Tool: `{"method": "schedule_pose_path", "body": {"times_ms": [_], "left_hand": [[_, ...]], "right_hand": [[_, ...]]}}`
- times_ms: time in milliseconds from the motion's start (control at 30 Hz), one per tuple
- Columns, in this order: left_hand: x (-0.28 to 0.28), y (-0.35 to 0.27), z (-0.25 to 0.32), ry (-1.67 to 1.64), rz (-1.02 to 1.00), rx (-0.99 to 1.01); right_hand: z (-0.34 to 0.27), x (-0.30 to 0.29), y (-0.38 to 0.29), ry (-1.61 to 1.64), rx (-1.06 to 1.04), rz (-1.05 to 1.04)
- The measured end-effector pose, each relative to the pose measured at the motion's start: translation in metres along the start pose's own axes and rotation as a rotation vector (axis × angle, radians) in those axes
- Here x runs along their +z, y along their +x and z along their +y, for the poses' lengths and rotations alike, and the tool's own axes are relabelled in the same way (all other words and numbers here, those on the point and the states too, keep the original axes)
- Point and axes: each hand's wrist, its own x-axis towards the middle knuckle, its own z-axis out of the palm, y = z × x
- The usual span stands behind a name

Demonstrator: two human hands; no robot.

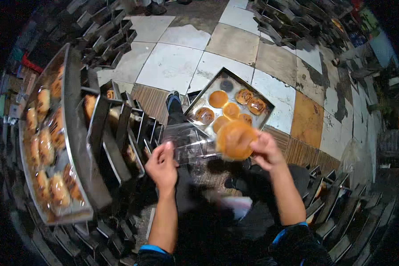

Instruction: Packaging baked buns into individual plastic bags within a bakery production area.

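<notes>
A round golden-brown bun is pinched at its right edge by my right hand. My left hand grips a clear plastic bag, its thumb and fingers on the bag's left end. The bag's right end comes up to the bun's left side; blur hides whether the bun's edge is inside it. Beyond my hands sits a square metal tray with several round buns, some plain like the one near its middle, others topped with dark stripes.
To my left, a metal tray of plastic-wrapped breads tops a stack of trays. More stacked trays stand at my right and at the far left. Worn tiles cover the floor.
</notes>
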Motion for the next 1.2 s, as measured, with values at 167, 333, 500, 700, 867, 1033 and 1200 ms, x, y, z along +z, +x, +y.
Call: {"method": "schedule_pose_path", "body": {"times_ms": [167, 333, 500, 700, 867, 1033, 1200], "left_hand": [[0.0, -0.051, 0.01, -0.287, -0.167, -0.003], [0.001, -0.13, 0.085, -1.073, -0.666, -0.229], [-0.005, -0.189, 0.104, -0.895, -0.519, 0.164], [-0.025, -0.177, 0.127, -1.066, -0.668, 0.04], [-0.033, -0.158, 0.14, -1.162, -0.673, 0.01], [-0.023, -0.19, 0.118, -0.967, -0.602, -0.004], [-0.029, -0.189, 0.127, -1.068, -0.709, -0.054]], "right_hand": [[0.015, 0.109, -0.096, -0.75, -0.554, 0.223], [0.026, 0.133, -0.125, -1.139, -1.234, -0.013], [0.011, 0.155, -0.147, -1.267, -1.525, 0.193], [0.012, 0.171, -0.162, -1.337, -1.51, 0.12], [0.014, 0.174, -0.177, -1.189, -1.477, 0.163], [0.013, 0.174, -0.176, -1.142, -1.456, 0.137], [0.019, 0.18, -0.184, -1.145, -1.401, 0.151]]}}
